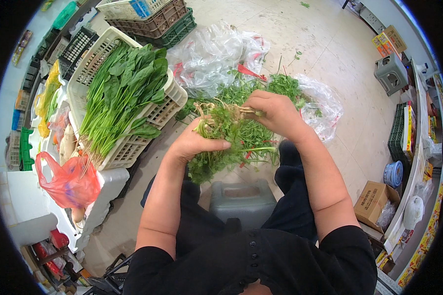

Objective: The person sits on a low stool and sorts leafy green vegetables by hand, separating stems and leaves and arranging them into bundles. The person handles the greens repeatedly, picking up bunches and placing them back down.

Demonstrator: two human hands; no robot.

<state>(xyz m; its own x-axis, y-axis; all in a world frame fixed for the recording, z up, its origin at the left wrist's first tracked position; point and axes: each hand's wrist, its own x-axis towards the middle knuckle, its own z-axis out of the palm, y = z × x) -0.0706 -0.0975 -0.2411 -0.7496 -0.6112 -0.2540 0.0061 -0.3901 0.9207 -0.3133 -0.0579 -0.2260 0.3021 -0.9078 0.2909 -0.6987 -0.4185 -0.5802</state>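
Note:
My left hand (196, 142) grips a bunch of cilantro (221, 125), its pale roots turned up and its leaves hanging below the fingers. My right hand (275, 110) pinches some thin rooted stems (249, 110) at the right side of the bunch. Beneath both hands, a loose heap of leafy greens (260, 131) lies spread on the floor, with red ties among the leaves. Clear plastic bags (214, 55) lie crumpled behind the heap, and another clear bag (323, 107) lies to its right.
A cream plastic crate (162, 114) of spinach (133, 77) stands at the left. Stacked crates (151, 24) rise behind it. A red plastic bag (72, 180) sits on white foam boxes (112, 188). A grey plastic stool (242, 199) is between my legs. Shelves and a cardboard box (376, 202) line the right.

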